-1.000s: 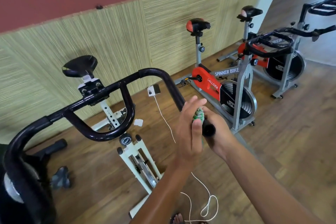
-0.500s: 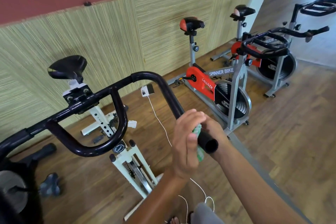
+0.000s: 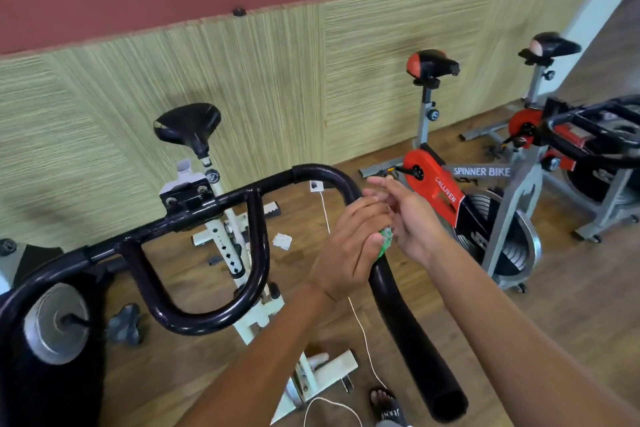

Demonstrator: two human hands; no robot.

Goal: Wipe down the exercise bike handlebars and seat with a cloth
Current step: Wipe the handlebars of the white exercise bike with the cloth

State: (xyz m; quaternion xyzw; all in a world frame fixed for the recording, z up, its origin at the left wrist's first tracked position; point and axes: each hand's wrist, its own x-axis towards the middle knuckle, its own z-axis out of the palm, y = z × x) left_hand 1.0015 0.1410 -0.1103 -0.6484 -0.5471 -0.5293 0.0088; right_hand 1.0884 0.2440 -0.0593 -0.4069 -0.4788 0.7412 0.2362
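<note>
Green cloth [image 3: 386, 242] pressed to the black handlebar [image 3: 408, 319] at the centre of the frame.
The left hand [image 3: 349, 246] curled round the handlebar's right-side grip with the cloth pinched under its thumb, only a small green fold showing. The right hand [image 3: 405, 215] sat just beside it, fingers loosely straight and apart, touching the cloth's edge. The black seat [image 3: 188, 121] stood at middle left, untouched, before the woven wall panel [image 3: 277, 80]. A red spinner bike [image 3: 450, 191] stood at right on the wooden floor [image 3: 571, 305].

Green cloth [image 3: 386, 242], black handlebars [image 3: 408, 315], red/grey bike [image 3: 446, 194].
</note>
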